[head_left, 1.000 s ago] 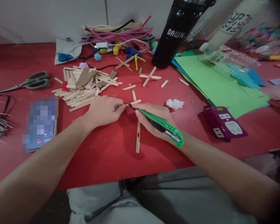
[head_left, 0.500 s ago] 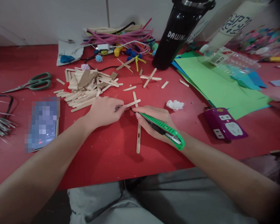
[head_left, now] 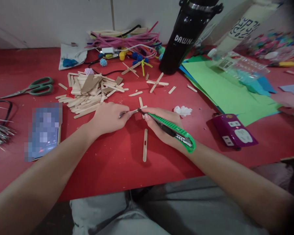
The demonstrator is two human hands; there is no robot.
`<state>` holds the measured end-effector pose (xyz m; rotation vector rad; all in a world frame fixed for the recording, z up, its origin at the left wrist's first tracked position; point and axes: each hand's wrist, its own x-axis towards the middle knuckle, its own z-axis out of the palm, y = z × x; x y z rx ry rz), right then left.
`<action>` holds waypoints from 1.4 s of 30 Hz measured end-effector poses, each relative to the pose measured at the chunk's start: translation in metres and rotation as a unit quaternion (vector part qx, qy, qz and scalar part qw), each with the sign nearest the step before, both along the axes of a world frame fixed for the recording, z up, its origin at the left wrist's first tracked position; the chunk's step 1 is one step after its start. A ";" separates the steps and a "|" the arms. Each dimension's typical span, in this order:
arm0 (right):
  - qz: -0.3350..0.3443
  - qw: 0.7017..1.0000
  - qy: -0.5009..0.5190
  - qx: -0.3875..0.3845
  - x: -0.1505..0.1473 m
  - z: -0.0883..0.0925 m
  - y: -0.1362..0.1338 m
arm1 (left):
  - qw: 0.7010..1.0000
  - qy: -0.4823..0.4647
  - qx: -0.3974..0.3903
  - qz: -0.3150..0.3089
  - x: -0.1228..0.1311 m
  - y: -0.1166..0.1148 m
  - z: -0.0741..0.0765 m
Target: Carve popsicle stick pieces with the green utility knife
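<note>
My left hand (head_left: 114,117) is closed and pinches a wooden craft stick (head_left: 134,111), whose free end points right. A green box cutter (head_left: 170,128) is gripped in my right hand (head_left: 164,122), its tip end touching or just over that stick. Behind the fingertips, another craft stick (head_left: 140,102) lies on the red table, partly hidden. Nearer to me rests a craft stick with a slot in it (head_left: 145,145). The blade itself is too small to make out.
A pile of craft sticks (head_left: 88,91) lies behind my left hand, with scissors (head_left: 36,87) and a phone (head_left: 45,132) farther left. Crossed sticks (head_left: 157,83), a black bottle (head_left: 183,39), green paper (head_left: 225,85), crumpled tissue (head_left: 183,111) and a purple power adapter (head_left: 235,131) stand behind and right.
My right hand has shifted slightly, bringing the box cutter's tip up onto the held stick. My left hand keeps its pinch in nearly the same place.
</note>
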<state>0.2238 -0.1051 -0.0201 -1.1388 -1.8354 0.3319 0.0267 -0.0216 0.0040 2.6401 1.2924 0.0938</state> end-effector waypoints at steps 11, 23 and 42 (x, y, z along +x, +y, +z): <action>0.007 1.000 -0.005 0.017 0.002 -0.005 0.001 | 1.000 0.000 -0.002 0.012 0.002 0.000 -0.001; 0.016 0.999 -0.026 0.018 0.000 0.000 -0.002 | 1.000 0.008 0.003 0.011 0.004 -0.001 0.001; 0.027 0.999 0.000 0.027 -0.001 0.000 0.001 | 1.000 0.001 -0.002 0.011 0.002 -0.001 0.000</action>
